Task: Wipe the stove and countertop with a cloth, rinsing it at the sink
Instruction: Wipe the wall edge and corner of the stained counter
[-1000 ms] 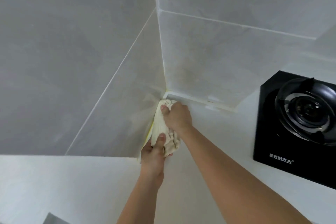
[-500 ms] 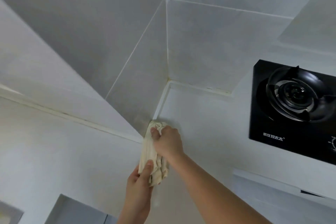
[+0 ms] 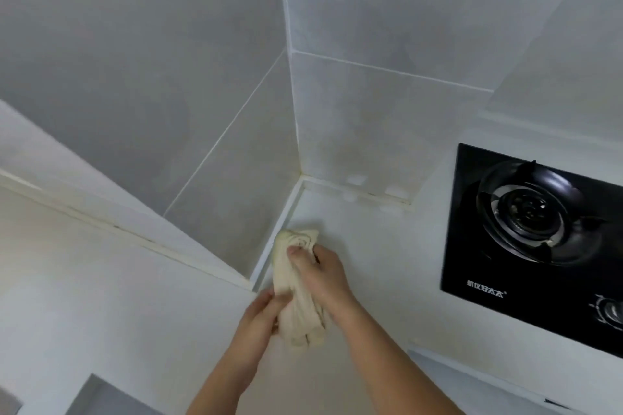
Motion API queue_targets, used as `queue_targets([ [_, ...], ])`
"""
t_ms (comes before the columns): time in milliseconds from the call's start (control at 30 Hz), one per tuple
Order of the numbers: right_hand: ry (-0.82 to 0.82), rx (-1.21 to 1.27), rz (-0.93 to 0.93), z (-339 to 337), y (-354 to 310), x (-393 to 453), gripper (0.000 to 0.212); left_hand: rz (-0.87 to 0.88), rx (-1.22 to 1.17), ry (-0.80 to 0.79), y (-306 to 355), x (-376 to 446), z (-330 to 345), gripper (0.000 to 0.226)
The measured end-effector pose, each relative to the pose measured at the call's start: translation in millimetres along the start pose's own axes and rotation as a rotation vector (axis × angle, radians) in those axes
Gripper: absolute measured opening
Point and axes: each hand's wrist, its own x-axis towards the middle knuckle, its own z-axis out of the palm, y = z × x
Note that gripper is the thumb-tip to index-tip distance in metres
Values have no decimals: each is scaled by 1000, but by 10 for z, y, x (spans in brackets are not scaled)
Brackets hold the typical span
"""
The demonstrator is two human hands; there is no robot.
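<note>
Walls of pale grey tile [image 3: 141,54] fill the upper view and meet in a corner above a white countertop [image 3: 381,246]. At the right edge, a black glass gas stove [image 3: 472,246] is set into the countertop, carrying a round burner [image 3: 529,209] under a dark pan support, with a knob [image 3: 612,312] nearer the front. A rolled cream cloth [image 3: 295,283] lies on the countertop just beside the wall's white edge strip, well left of the stove. The right hand [image 3: 320,274] curls its fingers around the cloth's far end, and the left hand [image 3: 259,317] grips the near end. Compared with half a second ago, both hands and the cloth sit slightly nearer the corner, and the stove appears lower in view. No containers are visible.
</note>
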Motion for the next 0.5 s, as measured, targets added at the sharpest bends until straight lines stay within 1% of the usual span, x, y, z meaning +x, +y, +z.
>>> queue_targets([
  [33,-44,131,44,-66,-78,44,44,9,12,-3,106,59,68,45],
  [67,-77,238,106,-159,-119,94,45,16,45,17,193,136,178,42],
  [100,-96,300,164,-294,-156,194,48,20,89,45,298,257,317,44],
  [167,-62,337,261,-478,-207,354,52,61,227,87,446,438,456,50],
  [233,-32,361,281,-659,-249,501,45,150,391,70,525,600,504,40],
  [300,-62,432,291,-800,-241,616,42,204,505,36,509,747,481,32],
  [367,-152,501,304,-877,-226,627,42,213,469,27,487,762,440,27],
  [433,-232,507,310,-921,-198,670,42,209,329,57,467,767,456,21],
  [500,-237,445,264,-931,-172,719,42,234,172,145,511,726,558,34],
])
